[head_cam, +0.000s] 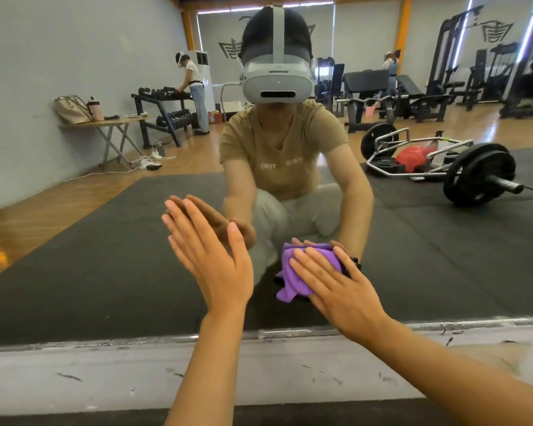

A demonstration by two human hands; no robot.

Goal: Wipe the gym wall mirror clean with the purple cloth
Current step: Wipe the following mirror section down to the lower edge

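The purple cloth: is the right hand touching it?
Touching. The head view shows the right hand lying flat on the cloth, straight fingers pressing it against the mirror.

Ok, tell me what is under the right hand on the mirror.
The purple cloth, bunched, lies between the right hand and the mirror; its edges stick out left and below. The glass behind the cloth is covered.
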